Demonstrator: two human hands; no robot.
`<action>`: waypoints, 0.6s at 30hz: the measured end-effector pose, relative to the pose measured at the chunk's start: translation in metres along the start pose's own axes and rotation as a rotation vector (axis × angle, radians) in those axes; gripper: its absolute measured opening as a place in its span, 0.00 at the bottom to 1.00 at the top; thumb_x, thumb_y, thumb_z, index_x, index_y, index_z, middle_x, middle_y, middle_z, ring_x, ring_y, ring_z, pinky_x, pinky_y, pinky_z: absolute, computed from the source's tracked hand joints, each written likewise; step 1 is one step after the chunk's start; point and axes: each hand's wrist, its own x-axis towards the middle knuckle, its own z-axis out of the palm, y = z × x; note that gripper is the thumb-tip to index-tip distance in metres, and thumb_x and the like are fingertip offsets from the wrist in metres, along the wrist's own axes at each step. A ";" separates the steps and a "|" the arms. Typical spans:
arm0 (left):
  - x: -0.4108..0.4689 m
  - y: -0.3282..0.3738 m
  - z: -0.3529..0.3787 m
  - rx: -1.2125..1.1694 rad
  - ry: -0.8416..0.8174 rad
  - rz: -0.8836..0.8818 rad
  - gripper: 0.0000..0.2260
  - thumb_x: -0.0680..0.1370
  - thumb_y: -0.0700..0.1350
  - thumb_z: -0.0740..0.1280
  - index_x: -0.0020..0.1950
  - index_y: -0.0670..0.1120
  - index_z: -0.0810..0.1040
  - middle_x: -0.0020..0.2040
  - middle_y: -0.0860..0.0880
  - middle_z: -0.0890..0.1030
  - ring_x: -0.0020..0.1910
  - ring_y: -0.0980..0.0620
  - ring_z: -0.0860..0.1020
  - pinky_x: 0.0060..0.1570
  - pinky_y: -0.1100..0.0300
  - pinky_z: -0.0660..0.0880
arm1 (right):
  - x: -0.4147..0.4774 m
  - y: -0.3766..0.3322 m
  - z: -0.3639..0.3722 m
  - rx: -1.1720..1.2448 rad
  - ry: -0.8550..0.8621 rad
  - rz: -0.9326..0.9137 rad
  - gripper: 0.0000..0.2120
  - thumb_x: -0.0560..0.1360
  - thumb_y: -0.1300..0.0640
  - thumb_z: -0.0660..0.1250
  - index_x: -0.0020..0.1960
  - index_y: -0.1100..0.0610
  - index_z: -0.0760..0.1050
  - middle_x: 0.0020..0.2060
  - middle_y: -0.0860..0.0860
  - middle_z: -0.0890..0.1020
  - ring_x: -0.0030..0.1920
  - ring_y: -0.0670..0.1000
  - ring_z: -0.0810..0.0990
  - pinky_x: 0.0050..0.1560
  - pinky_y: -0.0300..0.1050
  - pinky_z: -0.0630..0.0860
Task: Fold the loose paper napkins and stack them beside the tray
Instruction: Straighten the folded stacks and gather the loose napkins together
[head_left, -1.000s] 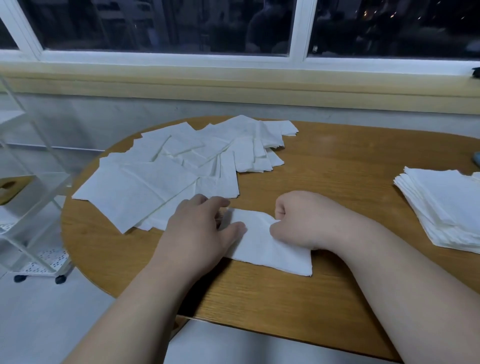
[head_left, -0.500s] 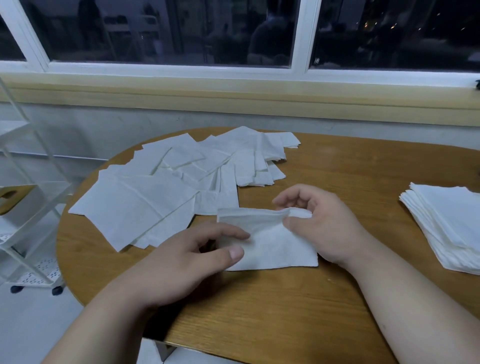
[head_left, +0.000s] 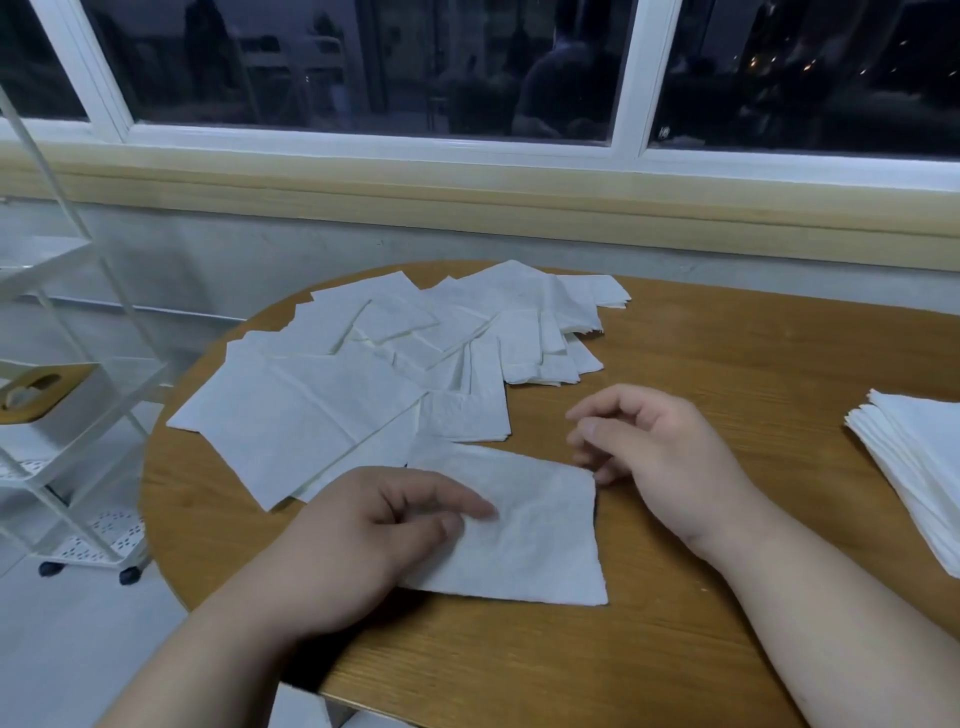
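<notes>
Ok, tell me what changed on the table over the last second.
The right hand pinched the far edge of the napkin, then let go and drew off to the right. The napkin now lies flat. The left hand still rests on it; the loose pile and the folded stack stayed put.

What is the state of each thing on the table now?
Front napkin: flat on the table.
Left hand: rests on it, fingers nearly straight.
Right hand: relaxed, holds nothing.
Loose napkins: spread, overlapping.
Stack: neatly piled at the right edge.
</notes>
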 end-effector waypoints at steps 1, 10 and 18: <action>-0.001 -0.002 -0.002 0.000 0.005 -0.020 0.13 0.80 0.43 0.69 0.47 0.62 0.86 0.31 0.58 0.75 0.31 0.58 0.70 0.34 0.66 0.65 | 0.008 -0.001 0.004 -0.162 0.031 0.022 0.04 0.76 0.58 0.70 0.44 0.51 0.83 0.40 0.52 0.85 0.42 0.53 0.83 0.43 0.47 0.78; -0.001 -0.006 -0.009 0.004 0.043 -0.019 0.17 0.79 0.41 0.68 0.51 0.67 0.83 0.25 0.57 0.67 0.25 0.57 0.64 0.27 0.67 0.62 | 0.058 -0.017 0.063 -0.779 -0.038 0.095 0.15 0.72 0.46 0.70 0.38 0.58 0.77 0.38 0.54 0.84 0.41 0.56 0.83 0.37 0.48 0.75; 0.001 -0.004 -0.010 -0.012 0.046 -0.022 0.18 0.78 0.39 0.67 0.50 0.65 0.83 0.24 0.55 0.63 0.24 0.55 0.61 0.26 0.65 0.60 | 0.067 -0.010 0.061 -0.758 -0.062 0.098 0.12 0.75 0.52 0.69 0.35 0.54 0.72 0.32 0.53 0.74 0.33 0.52 0.73 0.34 0.45 0.68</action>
